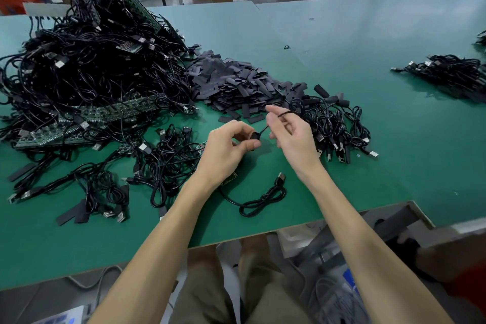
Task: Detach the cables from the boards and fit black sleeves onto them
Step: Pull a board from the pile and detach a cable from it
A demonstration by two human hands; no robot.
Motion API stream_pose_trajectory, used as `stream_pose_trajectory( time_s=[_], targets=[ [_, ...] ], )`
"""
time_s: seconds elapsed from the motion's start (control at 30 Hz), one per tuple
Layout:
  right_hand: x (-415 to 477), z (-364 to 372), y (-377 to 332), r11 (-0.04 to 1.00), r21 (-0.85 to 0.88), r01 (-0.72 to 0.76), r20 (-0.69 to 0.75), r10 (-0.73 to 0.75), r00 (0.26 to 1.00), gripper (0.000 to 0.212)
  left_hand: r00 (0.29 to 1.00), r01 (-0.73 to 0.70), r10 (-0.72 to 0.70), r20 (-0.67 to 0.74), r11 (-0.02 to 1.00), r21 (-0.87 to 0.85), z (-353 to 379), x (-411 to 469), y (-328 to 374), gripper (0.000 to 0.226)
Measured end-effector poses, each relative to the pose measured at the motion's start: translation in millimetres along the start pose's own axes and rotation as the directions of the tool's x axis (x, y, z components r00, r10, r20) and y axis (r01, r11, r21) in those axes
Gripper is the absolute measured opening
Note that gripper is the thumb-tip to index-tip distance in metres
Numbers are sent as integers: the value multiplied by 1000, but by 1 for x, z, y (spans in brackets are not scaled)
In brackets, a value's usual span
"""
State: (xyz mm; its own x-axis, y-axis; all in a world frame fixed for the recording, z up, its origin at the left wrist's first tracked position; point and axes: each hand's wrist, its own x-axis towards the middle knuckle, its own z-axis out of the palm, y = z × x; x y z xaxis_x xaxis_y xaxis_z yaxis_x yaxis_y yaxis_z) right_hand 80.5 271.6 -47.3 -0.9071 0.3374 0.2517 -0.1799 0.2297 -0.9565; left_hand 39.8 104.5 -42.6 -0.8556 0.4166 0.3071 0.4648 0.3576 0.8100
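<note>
- Far-left end of the counter: tall tangle of USB cables heaped over green circuit boards. Most look not yet detached.
- Front-left: loose cables with a few flat sleeves among them.
- Centre, toward the back: sleeve heap.
- Left hand: grip clamped on one black sleeve, thumb against fingers, just above the counter.
- Thin cable runs from that sleeve's mouth up-right to the right hand. The grip there is closed on the cable, with a loop over the index finger.
- Near the front edge, below the wrists: one coiled cable with its USB plug showing. Its left end is hidden by the wrist.
- Just right of the right hand: sleeved pile. Far-right edge: another cable bundle.
- My read: the sleeve is being slid along the cable.
- Risks:
  - The sleeve is flat, so the mouth may stay closed, jam the cable end and buckle the thin cable.
  - Too light a pinch and the sleeve slips off.
  - The finger loop sits close to the sleeved pile. A pull could snag that pile and drag it.
</note>
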Motion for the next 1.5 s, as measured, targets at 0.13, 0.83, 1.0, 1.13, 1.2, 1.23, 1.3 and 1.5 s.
stream_pose_trajectory(
  time_s=[0.13, 0.83, 1.0, 1.13, 1.2, 1.23, 1.3, 1.5],
  targets=[
    [-1, -1, -2, 1000, -17, 1, -82, -3, 997, 32, 999, -18, 15, 32, 998, 65, 2, 0, 0, 16],
    [0, 6, -6, 930, -311, 196, -61, -226, 972, 44, 993, -111, 105, 46, 983, 147, -1, 2, 5, 11],
    [0, 3, -5, 958, -243, 149, -60, -169, 984, 41, 990, 17, 6, 140, 986, -168, -8, 14, 15, 15],
    [1, 2, -6, 986, -115, 118, -115, -131, 985, 33, 977, 191, -102, 190, 816, -546, -2, 17, 22, 18],
    [2, 2, -3, 967, -236, 101, -71, -121, 990, 22, 978, 207, -139, 155, 753, -625, 5, 21, 30, 18],
    [3, 2, -1, 956, -284, 78, -31, -91, 995, 22, 980, 198, -154, 125, 734, -650, 8, 24, 35, 17],
    [3, 2, 4, 955, -297, 25, 47, -12, 999, 29, 984, 163, -164, 62, 722, -673, 15, 32, 47, 13],
    [1, 2, 3, 939, -341, 33, 24, -26, 999, 24, 997, 58, -77, -10, 821, -567, 47, 65, 91, 17]
  ],
)
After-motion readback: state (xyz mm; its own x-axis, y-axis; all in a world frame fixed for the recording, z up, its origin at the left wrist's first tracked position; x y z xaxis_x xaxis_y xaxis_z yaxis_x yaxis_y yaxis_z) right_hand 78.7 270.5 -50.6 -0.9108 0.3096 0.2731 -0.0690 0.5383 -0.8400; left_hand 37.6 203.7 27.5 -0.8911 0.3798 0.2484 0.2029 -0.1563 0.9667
